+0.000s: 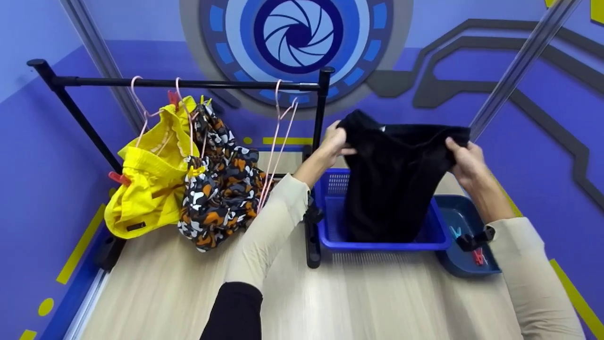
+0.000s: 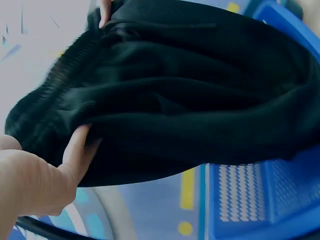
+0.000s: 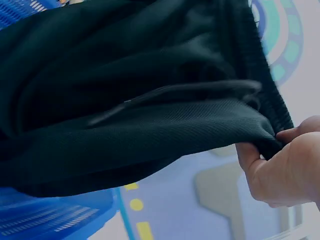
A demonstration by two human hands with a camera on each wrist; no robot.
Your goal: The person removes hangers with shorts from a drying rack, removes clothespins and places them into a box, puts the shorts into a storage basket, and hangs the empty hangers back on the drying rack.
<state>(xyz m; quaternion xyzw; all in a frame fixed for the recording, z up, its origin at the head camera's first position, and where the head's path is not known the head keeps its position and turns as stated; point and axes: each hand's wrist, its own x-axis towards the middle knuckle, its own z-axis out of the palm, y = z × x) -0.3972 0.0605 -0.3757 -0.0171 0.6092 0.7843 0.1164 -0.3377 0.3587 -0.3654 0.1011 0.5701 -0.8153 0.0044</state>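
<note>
"Where are the black drawstring bottoms (image 1: 394, 189)?"

"Held up over the blue basket (image 1: 384, 246), lower end at its opening."

"And the hands?"

"Left hand (image 1: 334, 140) and right hand (image 1: 468, 161) grip opposite ends of the waistband (image 1: 417, 132), probably so the cloth spreads and hangs straight."

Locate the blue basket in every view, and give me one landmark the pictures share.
Head: the blue basket is right of centre, partly hidden by the black garment hanging into it.
Left wrist: at the right side, showing in the upper and lower right corners, with the garment across it between.
Right wrist: at the left side, showing in the lower and upper left corners.
Shared landmark: the black garment, large in all three views.
</note>
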